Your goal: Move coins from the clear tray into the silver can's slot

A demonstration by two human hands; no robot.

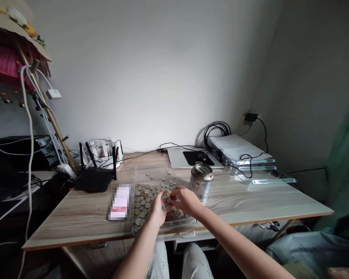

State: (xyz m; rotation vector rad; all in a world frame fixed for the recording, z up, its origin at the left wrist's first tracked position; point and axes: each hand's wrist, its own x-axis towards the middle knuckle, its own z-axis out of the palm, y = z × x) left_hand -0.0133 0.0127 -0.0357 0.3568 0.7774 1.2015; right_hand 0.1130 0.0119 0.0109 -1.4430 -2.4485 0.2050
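Observation:
My left hand [158, 209] is cupped over a clear plastic tray [134, 228], with a few coins [164, 208] in its curled fingers. Against it, the fingers of my right hand [187, 199] are pinched together, and a coin [168, 200] shows at their tips, partly hidden. Many loose silver and some brassy coins [142, 203] lie spread in the tray under and beside both hands. Just behind my right hand a metal can [202, 182] stands upright, its lid slotted like a coin bank.
Left of the tray lies a phone [119, 203] with a blurred screen, and a black router [94, 179] stands behind it. At the back are a silver laptop [177, 158], a black mouse [203, 157], coiled cable [217, 130] and papers [238, 146] on clear shelves.

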